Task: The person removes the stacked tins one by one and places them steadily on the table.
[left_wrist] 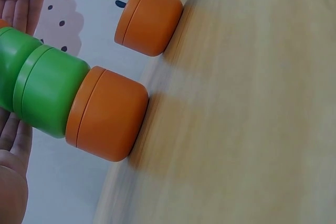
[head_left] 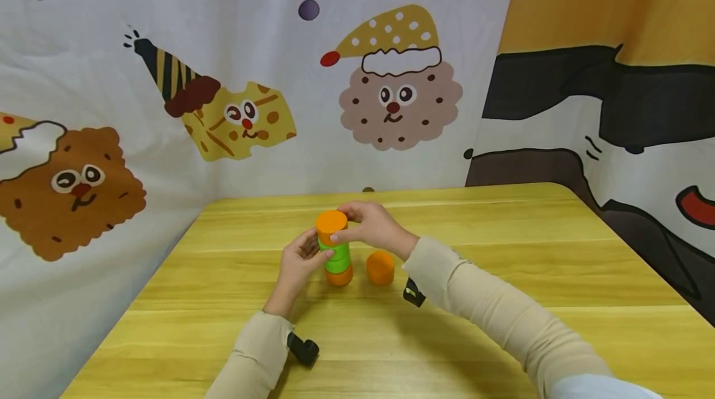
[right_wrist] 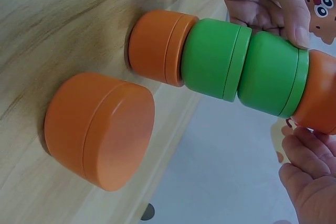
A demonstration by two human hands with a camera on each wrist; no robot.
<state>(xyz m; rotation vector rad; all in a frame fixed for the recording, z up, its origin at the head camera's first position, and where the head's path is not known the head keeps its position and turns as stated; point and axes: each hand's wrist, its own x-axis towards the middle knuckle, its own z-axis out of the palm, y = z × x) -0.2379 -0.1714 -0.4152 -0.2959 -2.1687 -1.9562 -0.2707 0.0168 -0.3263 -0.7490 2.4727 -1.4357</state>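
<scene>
Four-high, a stack of small lidded jars stands upright on the table, orange at the bottom, then a lower green jar (right_wrist: 212, 59), an upper green jar (right_wrist: 270, 74) and an orange jar on top (head_left: 332, 225). The bottom orange jar (left_wrist: 110, 114) rests on the wood. My right hand (head_left: 377, 228) holds the top orange jar between thumb and fingers. From the left side, my left hand (head_left: 297, 265) steadies the upper green jar, its thumb across the front and its fingers behind. A separate orange jar (head_left: 380, 267) stands just right of the stack.
The wooden table (head_left: 475, 337) reaches back to a white cloth (head_left: 251, 14) printed with cartoon snacks. Black wrist mounts (head_left: 303, 349) stick out below both sleeves, the right one close to the separate jar.
</scene>
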